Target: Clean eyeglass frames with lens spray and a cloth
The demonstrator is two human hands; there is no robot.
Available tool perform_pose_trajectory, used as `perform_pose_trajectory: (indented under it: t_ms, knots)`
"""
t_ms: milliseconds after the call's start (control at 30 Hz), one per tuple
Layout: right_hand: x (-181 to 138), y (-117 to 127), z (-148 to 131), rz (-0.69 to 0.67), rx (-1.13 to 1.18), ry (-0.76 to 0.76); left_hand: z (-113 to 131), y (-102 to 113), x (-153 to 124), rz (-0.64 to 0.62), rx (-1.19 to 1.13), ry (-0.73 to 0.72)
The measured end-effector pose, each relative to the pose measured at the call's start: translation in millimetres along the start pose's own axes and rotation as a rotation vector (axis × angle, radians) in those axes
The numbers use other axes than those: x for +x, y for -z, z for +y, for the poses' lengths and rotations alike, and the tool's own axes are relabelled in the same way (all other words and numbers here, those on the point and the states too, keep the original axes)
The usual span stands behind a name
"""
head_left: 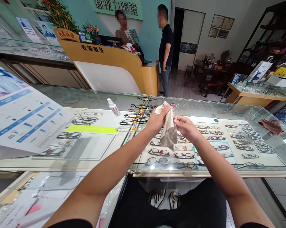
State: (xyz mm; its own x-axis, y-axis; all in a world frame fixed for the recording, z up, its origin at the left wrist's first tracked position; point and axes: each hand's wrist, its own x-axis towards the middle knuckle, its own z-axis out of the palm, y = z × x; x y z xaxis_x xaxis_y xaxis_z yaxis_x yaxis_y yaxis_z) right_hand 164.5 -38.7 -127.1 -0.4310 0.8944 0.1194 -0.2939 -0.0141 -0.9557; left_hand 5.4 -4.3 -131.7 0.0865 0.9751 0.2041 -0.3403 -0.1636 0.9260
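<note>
Both hands meet above a glass display counter [204,111]. My left hand [157,120] is closed around the upper part of a beige cleaning cloth [169,133], which hangs down between the hands. My right hand [185,126] pinches the cloth from the right side. A thin clear-rimmed pair of glasses [175,106] peeks out above the cloth, mostly wrapped and hidden by it. A small white spray bottle [113,107] lies on the glass to the left, out of reach of either hand.
Rows of spectacle frames [162,152] lie inside the case under the glass. A printed chart [21,120] leans at left. A brown cloth [272,126] lies at far right. Two people stand at an orange reception desk [124,63] behind.
</note>
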Motion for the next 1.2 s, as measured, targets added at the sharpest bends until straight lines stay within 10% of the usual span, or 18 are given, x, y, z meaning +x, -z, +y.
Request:
perform_pose_trajectory:
  t_ms: [233, 400, 600, 833, 1200]
  knots:
    - [4, 14, -11, 0.138, 0.083, 0.070, -4, 4, 14, -0.188, -0.173, 0.137]
    - [2, 20, -16, 0.169, 0.131, 0.103, -5, 12, 14, -0.068, 0.206, -0.095]
    - [2, 22, -16, 0.238, 0.063, 0.126, -8, 16, 6, -0.249, 0.821, -0.280]
    - [4, 19, -14, 0.285, -0.008, 0.184, -5, 6, -3, -0.410, 0.662, -0.431]
    - [5, 20, -10, 0.299, -0.032, 0.182, -2, 10, 5, -0.080, 0.410, -0.352]
